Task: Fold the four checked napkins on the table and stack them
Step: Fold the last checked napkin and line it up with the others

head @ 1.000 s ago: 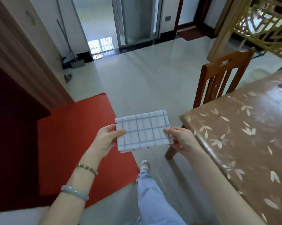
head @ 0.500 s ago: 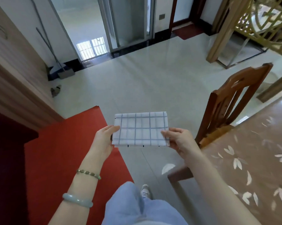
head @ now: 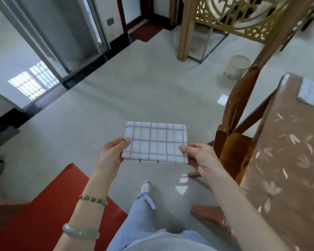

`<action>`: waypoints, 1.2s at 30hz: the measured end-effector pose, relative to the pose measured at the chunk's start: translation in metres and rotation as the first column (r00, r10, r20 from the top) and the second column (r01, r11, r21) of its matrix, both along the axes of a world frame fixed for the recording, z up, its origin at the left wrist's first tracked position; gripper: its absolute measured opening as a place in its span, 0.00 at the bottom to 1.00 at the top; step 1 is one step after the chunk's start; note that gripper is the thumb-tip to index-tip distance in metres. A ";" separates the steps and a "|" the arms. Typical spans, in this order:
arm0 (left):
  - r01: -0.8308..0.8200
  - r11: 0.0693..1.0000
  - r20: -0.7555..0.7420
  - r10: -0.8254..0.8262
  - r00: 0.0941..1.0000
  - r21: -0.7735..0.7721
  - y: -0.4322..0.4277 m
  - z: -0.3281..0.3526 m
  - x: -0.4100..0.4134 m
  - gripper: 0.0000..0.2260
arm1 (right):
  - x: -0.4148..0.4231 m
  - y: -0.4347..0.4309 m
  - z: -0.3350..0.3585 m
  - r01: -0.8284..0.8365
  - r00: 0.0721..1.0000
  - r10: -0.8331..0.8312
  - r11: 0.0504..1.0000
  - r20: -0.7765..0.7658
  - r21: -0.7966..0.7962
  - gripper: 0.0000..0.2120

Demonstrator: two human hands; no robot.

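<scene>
Pale glossy floor tiles run from the glass doors to where the person stands, with a red mat (head: pixel 44 214) on one side and a wooden chair (head: pixel 237 124) drawn up to the counter (head: pixel 288 169) on the other. Held out over the floor, clear of the counter, is a folded checked napkin (head: pixel 155 142), a neat rectangle of several layers. The left hand (head: pixel 111 154) pinches its left edge, thumb on top; the right hand (head: pixel 201 158) pinches the near right corner the same way. To my eye the cloth is light, soft and limp, so it would sag or fall open if taken by one corner; gripping both short edges through all the layers looks the safest hold. A second checked napkin (head: pixel 311 92) lies flat at the counter's far end, partly cut off from view, and the stack likely goes there. Beyond the chair a pale waste bin (head: pixel 234 71) stands on the floor; what is in it I cannot tell
</scene>
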State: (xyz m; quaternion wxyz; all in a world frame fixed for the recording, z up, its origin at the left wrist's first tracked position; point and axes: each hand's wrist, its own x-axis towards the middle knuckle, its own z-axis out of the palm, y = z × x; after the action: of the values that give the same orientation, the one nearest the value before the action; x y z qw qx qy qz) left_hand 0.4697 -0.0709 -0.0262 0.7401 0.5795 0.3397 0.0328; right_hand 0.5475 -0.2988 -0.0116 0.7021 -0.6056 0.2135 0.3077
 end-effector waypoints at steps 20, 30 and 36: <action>0.434 0.900 -0.005 -0.434 0.901 0.029 0.064 -0.005 0.369 0.06 | 0.257 0.054 -0.016 0.391 0.920 -0.385 0.909 0.070 -0.146 0.05; 0.578 0.809 -0.057 -0.575 0.816 0.109 0.033 0.002 0.583 0.08 | 0.438 0.024 -0.010 0.485 0.874 -0.481 0.868 0.065 -0.103 0.06; 0.639 0.758 -0.090 -0.633 0.769 0.130 -0.001 0.000 0.677 0.08 | 0.509 0.000 -0.005 0.587 0.810 -0.585 0.806 0.047 -0.073 0.12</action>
State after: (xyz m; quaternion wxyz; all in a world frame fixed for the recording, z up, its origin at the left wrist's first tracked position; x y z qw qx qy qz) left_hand 1.1467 -0.0722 -0.0264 0.6536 0.7158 0.1345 -0.2058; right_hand 1.0566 -0.2988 -0.0163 0.7389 -0.5427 0.3948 0.0602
